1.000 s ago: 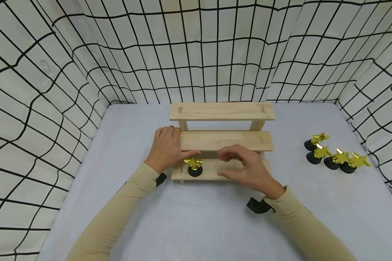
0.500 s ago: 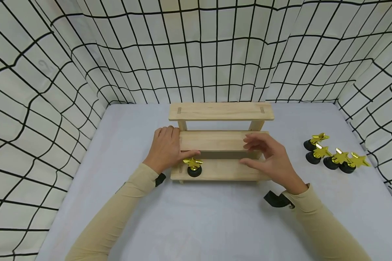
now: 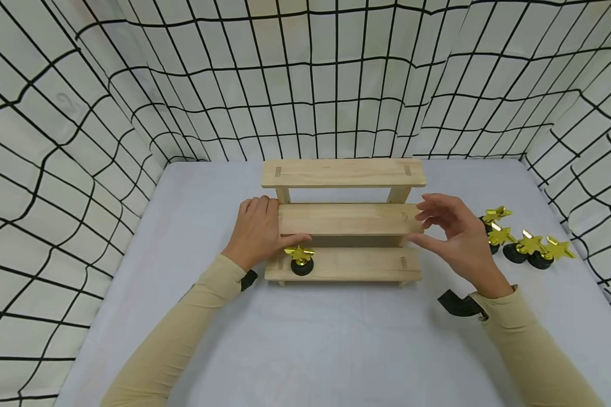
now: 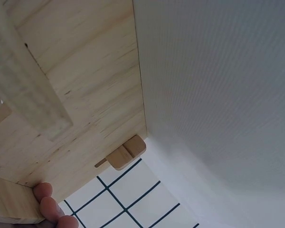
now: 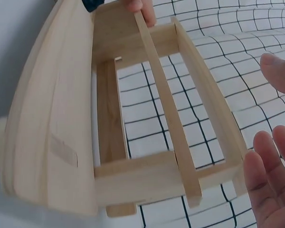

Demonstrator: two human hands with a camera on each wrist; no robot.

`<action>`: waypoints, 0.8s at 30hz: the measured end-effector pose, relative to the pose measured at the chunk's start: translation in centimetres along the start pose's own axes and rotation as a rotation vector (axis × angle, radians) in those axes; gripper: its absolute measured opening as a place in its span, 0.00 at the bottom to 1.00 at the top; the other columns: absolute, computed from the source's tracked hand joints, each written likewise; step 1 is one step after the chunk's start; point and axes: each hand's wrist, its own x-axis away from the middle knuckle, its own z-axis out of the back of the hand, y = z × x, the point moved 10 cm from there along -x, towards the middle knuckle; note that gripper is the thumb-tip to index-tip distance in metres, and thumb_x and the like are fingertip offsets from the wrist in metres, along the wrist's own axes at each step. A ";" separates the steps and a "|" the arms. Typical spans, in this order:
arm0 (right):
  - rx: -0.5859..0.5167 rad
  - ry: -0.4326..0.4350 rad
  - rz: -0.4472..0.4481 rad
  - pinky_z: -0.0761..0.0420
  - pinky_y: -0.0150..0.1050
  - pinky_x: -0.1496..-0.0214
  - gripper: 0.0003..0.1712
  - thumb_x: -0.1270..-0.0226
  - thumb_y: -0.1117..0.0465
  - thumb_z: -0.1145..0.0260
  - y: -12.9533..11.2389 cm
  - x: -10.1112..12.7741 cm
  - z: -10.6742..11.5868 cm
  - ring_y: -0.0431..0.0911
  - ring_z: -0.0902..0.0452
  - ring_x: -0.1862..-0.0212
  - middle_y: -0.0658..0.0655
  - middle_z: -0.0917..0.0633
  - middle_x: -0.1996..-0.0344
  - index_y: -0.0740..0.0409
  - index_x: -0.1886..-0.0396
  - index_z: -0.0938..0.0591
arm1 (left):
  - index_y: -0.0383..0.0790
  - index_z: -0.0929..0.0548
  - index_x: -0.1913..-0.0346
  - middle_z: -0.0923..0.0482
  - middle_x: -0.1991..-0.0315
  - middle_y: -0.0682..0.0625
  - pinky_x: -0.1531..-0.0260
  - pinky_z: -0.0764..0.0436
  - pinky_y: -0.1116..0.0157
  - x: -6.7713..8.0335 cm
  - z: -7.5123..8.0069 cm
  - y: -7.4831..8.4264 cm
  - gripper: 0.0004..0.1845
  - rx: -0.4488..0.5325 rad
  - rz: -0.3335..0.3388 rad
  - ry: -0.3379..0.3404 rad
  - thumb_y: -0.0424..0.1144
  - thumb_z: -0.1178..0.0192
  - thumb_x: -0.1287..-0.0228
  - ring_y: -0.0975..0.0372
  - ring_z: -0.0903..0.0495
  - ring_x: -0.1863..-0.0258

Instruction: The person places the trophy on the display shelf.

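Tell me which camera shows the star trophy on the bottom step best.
The head view: the star trophy stands in full on the rack's lowest step, beside the left hand. Neither wrist view shows it, only wood.

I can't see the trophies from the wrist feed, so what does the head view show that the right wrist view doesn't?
Only the head view shows the star trophy on the bottom step, four more trophies on the table, and the left hand gripping the stand's left end. Only the right wrist view shows the stand's end frame close up. Both show the wooden stand and the right hand, holding nothing.
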 end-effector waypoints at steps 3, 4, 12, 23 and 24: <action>0.033 0.016 -0.008 0.18 0.25 0.50 0.47 0.59 0.84 0.21 0.2 0.1 1.0 0.39 0.17 0.50 0.50 0.15 0.47 0.70 0.34 0.26 | 0.30 0.24 0.56 0.21 0.61 0.38 0.48 0.28 0.48 0.0 0.0 -0.1 0.49 0.002 0.003 -0.004 0.78 0.30 0.55 0.43 0.22 0.54; 0.042 0.022 -0.009 0.18 0.24 0.50 0.47 0.58 0.84 0.21 0.2 0.1 1.4 0.39 0.17 0.50 0.49 0.16 0.47 0.70 0.33 0.26 | 0.31 0.24 0.56 0.21 0.61 0.38 0.48 0.28 0.48 0.1 0.0 -0.1 0.49 0.001 0.003 -0.004 0.78 0.31 0.55 0.44 0.22 0.55; 0.157 0.079 -0.049 0.18 0.23 0.51 0.48 0.60 0.87 0.23 0.8 0.5 4.5 0.37 0.17 0.51 0.43 0.16 0.46 0.69 0.33 0.26 | 0.31 0.24 0.56 0.22 0.61 0.38 0.50 0.28 0.49 0.0 0.0 -0.1 0.49 -0.001 0.002 -0.011 0.79 0.32 0.54 0.44 0.23 0.55; 0.158 0.189 -0.126 0.18 0.21 0.53 0.47 0.58 0.89 0.25 1.7 1.3 9.2 0.34 0.16 0.54 0.44 0.15 0.49 0.68 0.33 0.25 | 0.31 0.24 0.55 0.22 0.61 0.38 0.49 0.28 0.49 0.0 -0.1 -0.1 0.50 0.000 0.000 -0.008 0.79 0.33 0.54 0.45 0.23 0.55; 0.129 0.197 -0.122 0.17 0.21 0.53 0.46 0.59 0.90 0.26 1.7 1.4 9.6 0.35 0.16 0.54 0.45 0.14 0.49 0.70 0.34 0.25 | 0.31 0.24 0.55 0.22 0.61 0.38 0.49 0.28 0.49 0.0 -0.1 -0.1 0.50 0.000 -0.001 -0.006 0.79 0.32 0.54 0.45 0.23 0.55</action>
